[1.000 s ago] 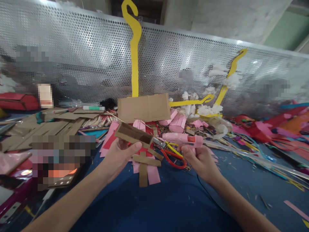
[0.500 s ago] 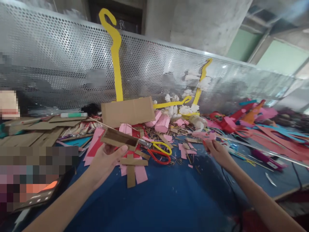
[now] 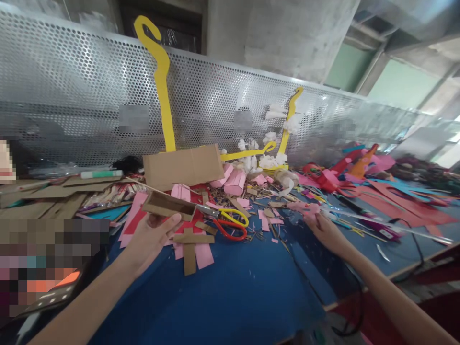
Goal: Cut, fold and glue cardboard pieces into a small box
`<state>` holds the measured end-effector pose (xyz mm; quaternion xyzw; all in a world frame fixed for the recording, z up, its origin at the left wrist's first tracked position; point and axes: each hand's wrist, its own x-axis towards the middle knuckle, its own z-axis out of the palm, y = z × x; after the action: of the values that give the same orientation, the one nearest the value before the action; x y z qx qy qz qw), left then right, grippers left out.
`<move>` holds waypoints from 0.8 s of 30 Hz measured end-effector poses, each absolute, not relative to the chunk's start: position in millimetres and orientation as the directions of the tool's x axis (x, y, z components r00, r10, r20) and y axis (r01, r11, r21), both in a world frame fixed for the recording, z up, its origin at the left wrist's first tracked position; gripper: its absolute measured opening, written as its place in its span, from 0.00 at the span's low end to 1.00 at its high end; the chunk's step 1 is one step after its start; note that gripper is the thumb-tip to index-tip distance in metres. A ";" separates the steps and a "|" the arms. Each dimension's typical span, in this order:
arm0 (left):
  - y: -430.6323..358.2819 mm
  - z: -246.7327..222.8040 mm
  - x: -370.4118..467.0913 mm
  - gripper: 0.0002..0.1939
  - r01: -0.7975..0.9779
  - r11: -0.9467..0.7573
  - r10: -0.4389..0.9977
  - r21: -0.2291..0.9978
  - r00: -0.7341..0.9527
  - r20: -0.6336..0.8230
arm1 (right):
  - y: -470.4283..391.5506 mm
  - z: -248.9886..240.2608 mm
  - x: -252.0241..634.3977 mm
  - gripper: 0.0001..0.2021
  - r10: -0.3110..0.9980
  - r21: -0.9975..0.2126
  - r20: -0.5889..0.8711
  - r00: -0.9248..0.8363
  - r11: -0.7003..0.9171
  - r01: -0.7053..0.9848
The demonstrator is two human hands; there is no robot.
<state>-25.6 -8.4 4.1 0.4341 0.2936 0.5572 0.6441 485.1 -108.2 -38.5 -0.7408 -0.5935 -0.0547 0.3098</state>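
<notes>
My left hand [image 3: 153,239] is closed on a small open cardboard box [image 3: 168,205], thumb on its near wall. Scissors with red and yellow handles [image 3: 232,224] lie just right of that box. My right hand [image 3: 325,230] pinches a pink paper piece [image 3: 304,208] above the right part of the blue table. A cardboard cross [image 3: 190,239] rests over pink paper in front of the left hand. Behind the small box stands a larger cardboard box [image 3: 183,167] with a tall yellow hook shape [image 3: 163,96] rising behind it.
Cardboard sheets [image 3: 50,191] are piled at the left. Pink paper rolls [image 3: 235,181] and white tufts on yellow shapes stand at the back. At the right lie a purple tool [image 3: 383,229], a cable and red strips [image 3: 402,206]. A perforated metal panel [image 3: 215,96] runs behind.
The view has shifted a little to the right, so most things appear further left. Both hands keep their holds; the pink piece at my right hand shows more clearly.
</notes>
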 end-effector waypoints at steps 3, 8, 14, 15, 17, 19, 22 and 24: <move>-7.7 5.1 -25.6 0.17 -0.472 0.010 0.967 0.882 0.228 0.110 | -116.5 -38.6 488.2 0.33 0.844 -0.388 0.443 0.302 -0.123 0.913; -4.6 2.0 -27.2 0.16 -0.500 0.008 0.967 0.866 0.225 0.122 | -154.4 -42.0 481.5 0.34 0.807 -0.393 0.461 0.368 -0.186 0.900; -3.9 5.4 -28.7 0.17 -0.494 0.007 0.970 0.869 0.215 0.115 | -197.8 -33.2 376.9 0.16 0.721 -0.349 0.588 0.366 -0.182 0.919; -3.7 6.1 -29.2 0.17 -0.485 0.009 0.969 0.875 0.221 0.113 | -195.0 -26.0 348.3 0.13 0.793 -0.370 0.550 0.261 -0.049 0.928; -2.9 6.8 -30.7 0.16 -0.488 0.010 0.969 0.873 0.219 0.111 | -178.1 -7.2 290.2 0.10 0.912 -0.422 0.409 -0.040 0.228 0.877; -1.8 6.9 -32.4 0.17 -0.509 0.014 0.969 0.861 0.219 0.114 | -148.5 12.5 239.1 0.11 0.919 -0.480 0.286 -0.270 0.382 0.790; 0.2 7.2 -35.4 0.16 -0.553 0.030 0.971 0.833 0.213 0.107 | -94.9 28.5 187.3 0.12 0.896 -0.447 0.170 -0.411 0.442 0.778; 1.8 7.8 -37.6 0.16 -0.585 0.044 0.977 0.810 0.196 0.088 | -64.8 27.3 168.7 0.12 0.901 -0.393 0.123 -0.415 0.429 0.814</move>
<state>-37.6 1.8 7.8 0.3782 0.2592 0.5788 0.6744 168.7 -64.8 27.3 -0.5166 -0.8299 0.1371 0.1598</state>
